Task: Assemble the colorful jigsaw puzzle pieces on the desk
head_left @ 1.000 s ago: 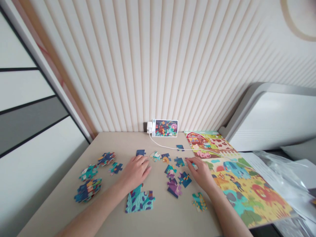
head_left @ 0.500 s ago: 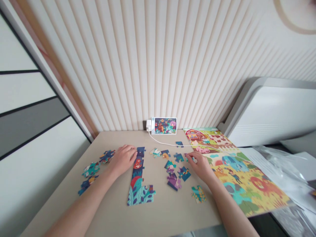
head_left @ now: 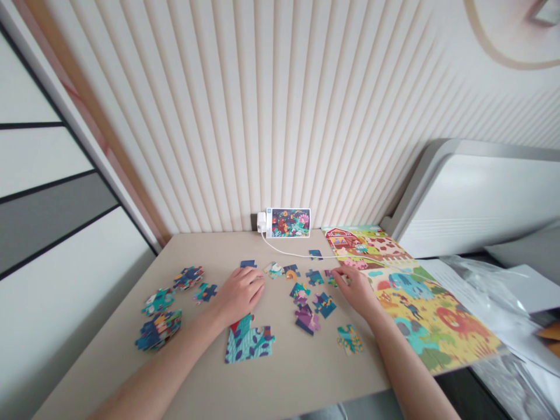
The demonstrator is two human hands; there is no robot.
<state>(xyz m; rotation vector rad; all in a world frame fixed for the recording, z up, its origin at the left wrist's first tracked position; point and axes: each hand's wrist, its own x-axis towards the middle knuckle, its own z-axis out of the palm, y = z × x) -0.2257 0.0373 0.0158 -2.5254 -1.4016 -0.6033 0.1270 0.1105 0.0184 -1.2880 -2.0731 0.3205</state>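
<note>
My left hand (head_left: 240, 290) lies palm down over the joined puzzle strip (head_left: 251, 344), hiding its middle; its fingers are close together and what is under them is hidden. The strip's dark blue top piece (head_left: 248, 263) shows beyond the fingers. My right hand (head_left: 353, 284) is closed at the fingertips beside a small puzzle piece (head_left: 331, 278), near the farm picture. Loose pieces lie between the hands, among them a purple one (head_left: 307, 319), a dark blue one (head_left: 324, 305) and a teal and yellow one (head_left: 350, 339).
Piles of pieces (head_left: 158, 331) lie on the left of the table (head_left: 196, 385). A picture card (head_left: 289, 223) leans by a white charger (head_left: 261, 221) with its cable. A farm picture (head_left: 371, 248) and an animal picture (head_left: 433, 318) lie at right, beside plastic wrapping (head_left: 490, 291).
My left hand has moved right, onto the joined strip, uncovering pieces at left. My right hand has shifted slightly, and more of the piece beside its fingertips shows. The view has shifted a little.
</note>
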